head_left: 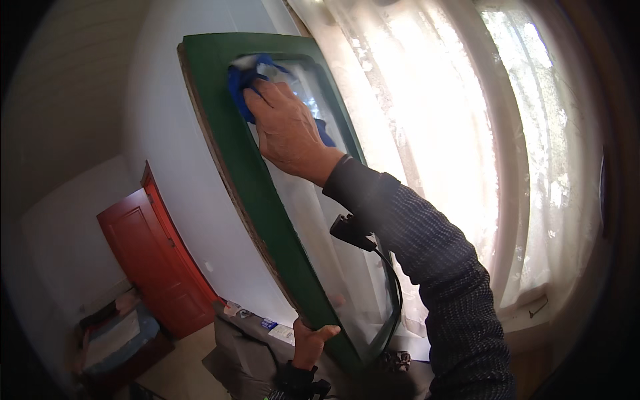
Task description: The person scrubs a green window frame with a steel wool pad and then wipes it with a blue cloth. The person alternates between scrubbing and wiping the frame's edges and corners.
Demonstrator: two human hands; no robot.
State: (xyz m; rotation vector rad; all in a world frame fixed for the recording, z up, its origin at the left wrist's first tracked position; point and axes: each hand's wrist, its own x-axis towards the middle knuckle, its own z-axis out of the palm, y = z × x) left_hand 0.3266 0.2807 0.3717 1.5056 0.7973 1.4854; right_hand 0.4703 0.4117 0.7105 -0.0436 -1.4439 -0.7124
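Observation:
A green-framed glass panel stands tilted in front of me, its long pane running down to the lower right. Near the top, my right hand presses a bunched blue cloth against the upper left corner of the glass and frame. Its fingers are closed on the cloth, and part of the cloth trails past the hand over the pane. Low on the panel's left edge, my left hand grips the frame with the thumb across its front. The fingers behind the edge are partly hidden.
A black device with a cable hangs by my right forearm. Sheer white curtains cover the bright window at right. Grey-covered furniture lies below, with small packets on it. A red door and a bed are at left.

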